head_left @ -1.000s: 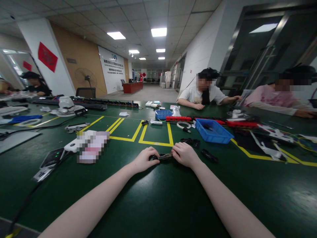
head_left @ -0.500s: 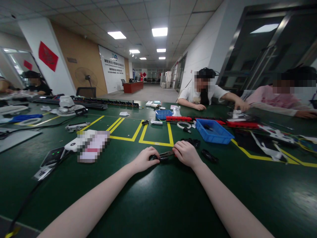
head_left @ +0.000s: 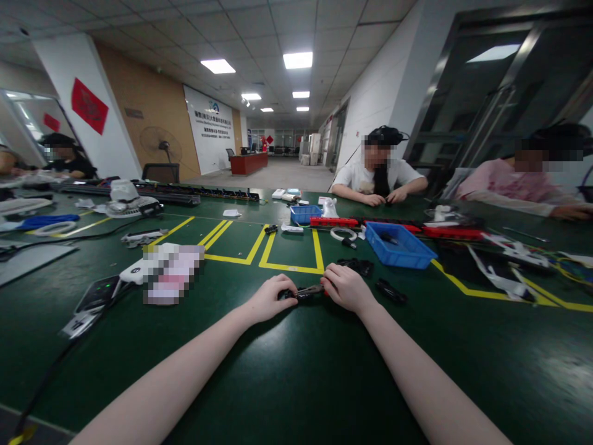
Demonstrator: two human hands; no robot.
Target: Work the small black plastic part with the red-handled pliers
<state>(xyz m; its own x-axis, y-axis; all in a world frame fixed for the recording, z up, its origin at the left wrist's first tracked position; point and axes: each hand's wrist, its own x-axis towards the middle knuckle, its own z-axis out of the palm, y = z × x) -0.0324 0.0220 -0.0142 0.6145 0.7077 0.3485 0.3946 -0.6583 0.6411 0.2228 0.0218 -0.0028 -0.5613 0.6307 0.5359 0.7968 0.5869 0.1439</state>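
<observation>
My right hand (head_left: pixel 346 287) is closed around a pair of pliers (head_left: pixel 315 288), with a bit of red handle showing under the fingers. The metal jaws point left toward a bundled black cable (head_left: pixel 300 296). My left hand (head_left: pixel 269 298) pinches this cable's left end between thumb and fingers. The jaws overlap the cable, but I cannot tell exactly what they grip. Just beyond my right hand lies a coil of black cable (head_left: pixel 357 266). Another tied black cable (head_left: pixel 391 291) rests to its right.
On the green table (head_left: pixel 296 377), a blue bin (head_left: pixel 403 256) stands at the right and a smaller blue bin (head_left: pixel 304 215) farther back. Red strips (head_left: pixel 336 222) lie between them. To the left are a phone (head_left: pixel 98 293) and a white device (head_left: pixel 141 267). A co-worker (head_left: pixel 377 173) sits across.
The pliers' jaws have shifted slightly at the cable; my hands are nearly still. The co-worker opposite has drawn an outstretched arm back, bringing both hands together.
</observation>
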